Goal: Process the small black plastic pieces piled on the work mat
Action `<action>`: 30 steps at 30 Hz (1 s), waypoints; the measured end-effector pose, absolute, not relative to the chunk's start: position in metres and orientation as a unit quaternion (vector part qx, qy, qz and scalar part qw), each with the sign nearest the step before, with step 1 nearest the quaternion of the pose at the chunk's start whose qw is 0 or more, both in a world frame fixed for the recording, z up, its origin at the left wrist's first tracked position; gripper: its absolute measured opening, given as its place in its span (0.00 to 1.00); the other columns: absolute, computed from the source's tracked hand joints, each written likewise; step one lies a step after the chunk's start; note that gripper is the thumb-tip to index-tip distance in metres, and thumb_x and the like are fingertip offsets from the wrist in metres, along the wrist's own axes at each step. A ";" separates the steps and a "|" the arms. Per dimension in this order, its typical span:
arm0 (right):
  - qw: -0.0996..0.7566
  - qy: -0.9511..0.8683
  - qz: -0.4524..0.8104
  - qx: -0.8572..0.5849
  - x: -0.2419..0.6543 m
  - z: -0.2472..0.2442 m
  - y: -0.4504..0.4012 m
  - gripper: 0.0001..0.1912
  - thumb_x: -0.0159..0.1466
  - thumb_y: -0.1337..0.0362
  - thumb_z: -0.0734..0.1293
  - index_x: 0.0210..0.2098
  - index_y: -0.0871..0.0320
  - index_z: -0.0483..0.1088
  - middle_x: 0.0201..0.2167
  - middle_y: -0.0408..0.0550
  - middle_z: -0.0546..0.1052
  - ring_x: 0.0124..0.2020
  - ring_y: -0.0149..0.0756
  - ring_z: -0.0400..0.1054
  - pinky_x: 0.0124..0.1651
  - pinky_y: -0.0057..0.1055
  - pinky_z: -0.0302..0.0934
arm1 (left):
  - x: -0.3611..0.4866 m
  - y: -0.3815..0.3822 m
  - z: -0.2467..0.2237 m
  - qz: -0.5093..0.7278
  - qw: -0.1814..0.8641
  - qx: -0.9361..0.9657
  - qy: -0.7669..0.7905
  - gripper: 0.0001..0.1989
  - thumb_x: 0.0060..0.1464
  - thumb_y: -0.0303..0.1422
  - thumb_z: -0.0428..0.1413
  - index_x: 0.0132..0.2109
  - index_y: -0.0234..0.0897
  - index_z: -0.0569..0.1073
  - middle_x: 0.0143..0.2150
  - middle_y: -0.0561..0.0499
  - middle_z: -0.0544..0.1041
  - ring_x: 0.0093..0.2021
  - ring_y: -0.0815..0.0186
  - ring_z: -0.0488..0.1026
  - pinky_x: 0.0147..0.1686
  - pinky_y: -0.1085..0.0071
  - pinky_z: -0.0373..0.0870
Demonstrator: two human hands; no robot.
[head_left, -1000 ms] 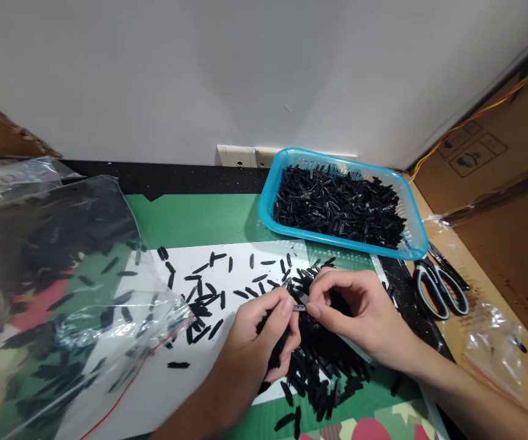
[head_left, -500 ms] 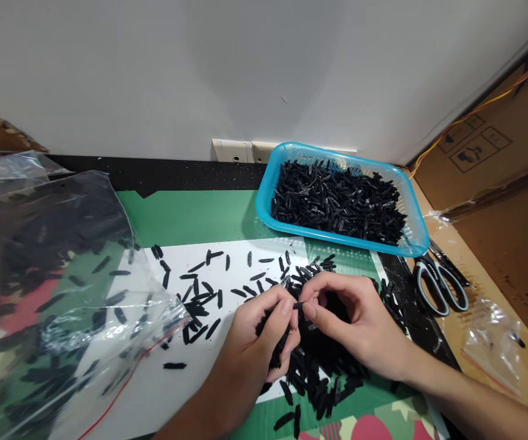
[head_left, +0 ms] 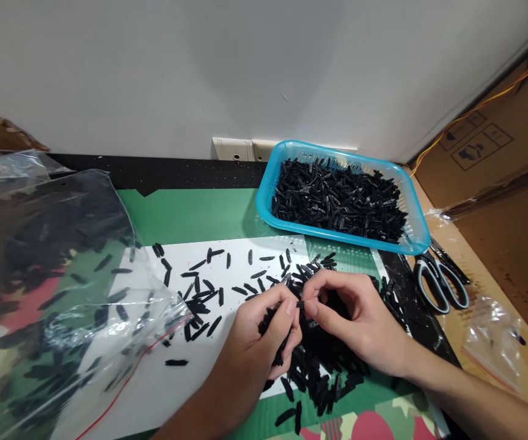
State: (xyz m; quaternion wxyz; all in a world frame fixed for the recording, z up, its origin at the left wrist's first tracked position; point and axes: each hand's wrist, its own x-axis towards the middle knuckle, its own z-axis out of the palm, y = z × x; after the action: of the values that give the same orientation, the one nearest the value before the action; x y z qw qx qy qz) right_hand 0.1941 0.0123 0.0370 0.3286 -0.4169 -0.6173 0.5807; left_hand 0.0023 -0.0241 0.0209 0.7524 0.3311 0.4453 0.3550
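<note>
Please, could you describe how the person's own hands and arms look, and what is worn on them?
The left hand and right hand are bare, with no gloves and no rings visible. The forearms are also uncovered: no sleeve, watch or bracelet shows within the picture.

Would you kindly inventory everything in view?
pieces: many, black, in basket and strewn
basket: one, blue, back right
paper: one, white, on mat
mat: one, green patterned, centre
table: one, black, under mat
bags: at least two, clear, left and right
scissors: one, black-grey, right
tool: one, dark, beside scissors
cardboard: two areas, brown, both sides
wires: count unclear, yellow-orange, right
sockets: two, white, on wall
wall: one, grey, back
hands: two, bare, front centre, pinching one piece
</note>
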 end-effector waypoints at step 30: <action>0.318 -0.622 0.579 -0.420 0.197 0.035 0.012 0.09 0.71 0.63 0.70 0.35 0.57 0.80 0.29 0.44 0.80 0.33 0.35 0.71 0.39 0.31 0.64 | 0.005 -0.027 0.023 0.350 0.741 0.345 0.457 0.22 0.73 0.48 0.56 0.33 0.39 0.66 0.24 0.60 0.63 0.19 0.76 0.53 0.17 0.80 0.50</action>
State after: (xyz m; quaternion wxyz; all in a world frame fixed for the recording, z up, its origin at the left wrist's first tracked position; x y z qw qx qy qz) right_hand 0.1972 0.0123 0.0352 0.3180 -0.4204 -0.6224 0.5786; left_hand 0.0046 -0.0265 0.0228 0.7412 0.3452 0.4574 0.3495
